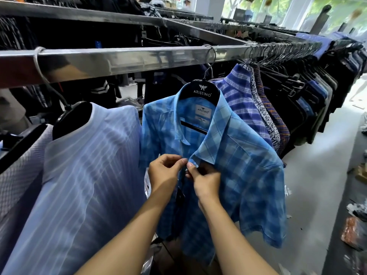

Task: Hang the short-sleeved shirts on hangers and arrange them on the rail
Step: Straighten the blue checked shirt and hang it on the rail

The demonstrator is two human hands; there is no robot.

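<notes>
The blue checked shirt (228,161), hung on a black hanger (202,91) from the rail (123,59), is pinched at its front placket, seemingly at a button, by left hand (164,172) and right hand (206,180)

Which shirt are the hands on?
The blue checked shirt, between the pale striped shirt and the purple plaid shirt; left hand and right hand pinch its front.
</notes>
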